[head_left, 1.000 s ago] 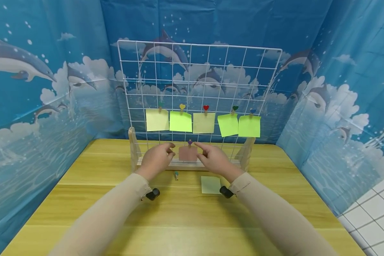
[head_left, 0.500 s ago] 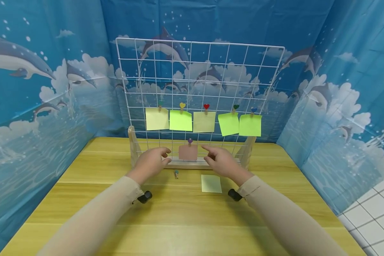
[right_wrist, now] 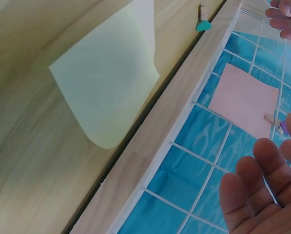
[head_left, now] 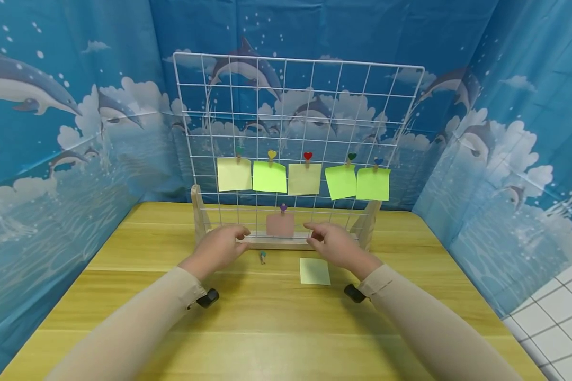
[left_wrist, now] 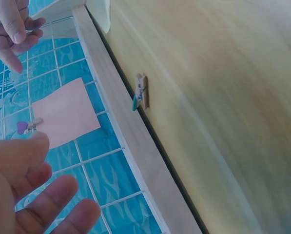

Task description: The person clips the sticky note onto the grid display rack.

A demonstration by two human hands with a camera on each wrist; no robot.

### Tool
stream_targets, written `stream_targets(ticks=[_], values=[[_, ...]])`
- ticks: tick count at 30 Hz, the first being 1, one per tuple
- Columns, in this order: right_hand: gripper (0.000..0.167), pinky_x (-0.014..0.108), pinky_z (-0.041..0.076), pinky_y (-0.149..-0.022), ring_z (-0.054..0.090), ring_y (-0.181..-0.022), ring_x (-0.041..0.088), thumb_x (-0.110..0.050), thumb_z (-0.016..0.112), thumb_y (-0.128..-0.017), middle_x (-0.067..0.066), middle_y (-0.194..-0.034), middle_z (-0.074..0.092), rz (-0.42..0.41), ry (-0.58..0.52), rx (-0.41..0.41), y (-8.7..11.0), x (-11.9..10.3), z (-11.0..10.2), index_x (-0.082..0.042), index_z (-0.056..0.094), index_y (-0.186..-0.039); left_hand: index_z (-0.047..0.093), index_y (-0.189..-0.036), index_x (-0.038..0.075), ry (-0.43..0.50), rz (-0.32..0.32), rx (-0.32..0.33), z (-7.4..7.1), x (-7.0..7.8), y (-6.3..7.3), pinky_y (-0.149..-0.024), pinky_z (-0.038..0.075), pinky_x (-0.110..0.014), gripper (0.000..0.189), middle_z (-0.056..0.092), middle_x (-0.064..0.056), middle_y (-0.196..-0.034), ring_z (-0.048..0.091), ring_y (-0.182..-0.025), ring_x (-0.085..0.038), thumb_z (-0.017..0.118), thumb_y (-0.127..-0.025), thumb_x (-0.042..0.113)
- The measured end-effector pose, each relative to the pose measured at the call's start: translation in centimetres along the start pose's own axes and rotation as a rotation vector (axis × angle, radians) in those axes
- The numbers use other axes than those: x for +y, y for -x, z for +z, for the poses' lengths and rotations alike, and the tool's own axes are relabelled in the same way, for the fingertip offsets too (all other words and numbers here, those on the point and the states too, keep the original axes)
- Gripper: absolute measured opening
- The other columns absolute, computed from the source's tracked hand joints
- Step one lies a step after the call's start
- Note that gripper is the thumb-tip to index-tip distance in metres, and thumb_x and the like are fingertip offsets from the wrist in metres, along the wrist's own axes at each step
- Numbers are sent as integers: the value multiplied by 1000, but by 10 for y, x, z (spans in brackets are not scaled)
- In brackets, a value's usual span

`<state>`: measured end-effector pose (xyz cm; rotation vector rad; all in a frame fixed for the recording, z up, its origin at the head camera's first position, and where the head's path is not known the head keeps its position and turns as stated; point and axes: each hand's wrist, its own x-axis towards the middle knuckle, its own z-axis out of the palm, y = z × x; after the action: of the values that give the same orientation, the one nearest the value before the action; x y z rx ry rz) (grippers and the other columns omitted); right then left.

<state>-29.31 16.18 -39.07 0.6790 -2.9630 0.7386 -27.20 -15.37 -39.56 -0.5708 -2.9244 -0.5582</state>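
Observation:
A pink sticky note [head_left: 280, 226] hangs low on the white wire grid [head_left: 286, 114], held by a clothespin with a purple heart [head_left: 283, 208]. My left hand [head_left: 221, 246] is left of that note, fingers relaxed and holding nothing. On the other side, my right hand [head_left: 339, 244] hovers with loosely bent fingers, also without anything in it. Between the hands, a small clothespin with a teal heart [left_wrist: 141, 91] lies on the table just before the wooden base. A pale yellow-green sticky note [right_wrist: 106, 78] lies on the table below my right hand, one edge curling up.
Several yellow and green notes [head_left: 269, 177] hang in a row higher on the grid, each under a heart clothespin. The grid stands in a wooden base [head_left: 286, 243] on the wooden table [head_left: 276, 323]. Blue dolphin-print curtains [head_left: 76, 132] surround the table.
Both hands have drawn away from the pink note, the left hand to the left and the right hand to the right, both slightly lower. The pink note stays clipped in place.

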Motion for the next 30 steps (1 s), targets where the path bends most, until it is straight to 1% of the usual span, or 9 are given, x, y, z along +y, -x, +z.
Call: stream_targets(ticks=[4,6,8,11,14,17,22,26,30], values=[[44,32,52,-66,62,-83,16,-23,64,-106,6,-112,74,-18,15,-29,6,3,0,-9,61,-148,69,-138,13,8,-7,-51,2,-2,3,-104,56,-49,40,74,-6,-132,71,-121,-27,71,-102,32],[43,38,58,-74,68,-94,20,-23,65,-106,9,-122,74,-33,25,-40,10,6,1,-10,63,-147,67,-140,14,15,-14,-74,4,-3,5,-107,54,-49,42,73,-6,-135,69,-124,-27,72,-102,32],[42,46,60,-89,70,-111,28,-24,66,-106,12,-132,72,-46,52,-54,14,9,2,-11,64,-146,66,-141,15,18,-10,-87,6,-5,6,-109,53,-49,43,71,-5,-137,68,-127,-27,71,-102,32],[44,55,52,-109,62,-133,36,-29,67,-105,13,-143,67,-31,90,-96,20,15,4,-14,64,-146,66,-142,15,35,-14,-106,8,-5,8,-113,50,-50,43,69,-5,-141,64,-133,-28,71,-102,32],[47,58,44,-117,54,-142,40,-33,69,-104,15,-149,62,-5,126,-132,27,20,7,-14,64,-147,66,-142,14,42,-3,-123,12,-6,9,-116,48,-50,43,67,-6,-144,61,-138,-30,71,-102,30],[51,59,40,-120,50,-146,41,-34,72,-102,16,-152,59,10,136,-144,31,24,9,-15,62,-148,66,-142,12,28,17,-128,15,-6,11,-117,46,-50,44,67,-7,-145,59,-139,-32,72,-102,29],[59,57,44,-118,50,-147,39,-35,74,-100,16,-158,54,17,109,-181,35,32,11,-18,57,-154,66,-143,16,21,30,-148,20,-5,12,-117,46,-50,44,66,-6,-146,59,-140,-30,72,-102,30],[63,53,49,-113,56,-141,36,-35,75,-99,15,-160,52,0,93,-210,37,42,14,-13,55,-155,66,-142,17,24,40,-170,23,-4,12,-118,46,-51,42,65,-6,-148,58,-141,-30,71,-103,30],[67,53,46,-116,55,-143,36,-36,77,-98,14,-160,52,6,92,-225,37,51,16,-11,54,-155,66,-142,18,33,49,-191,28,-3,12,-119,45,-50,41,64,-5,-149,57,-142,-30,71,-102,27]])
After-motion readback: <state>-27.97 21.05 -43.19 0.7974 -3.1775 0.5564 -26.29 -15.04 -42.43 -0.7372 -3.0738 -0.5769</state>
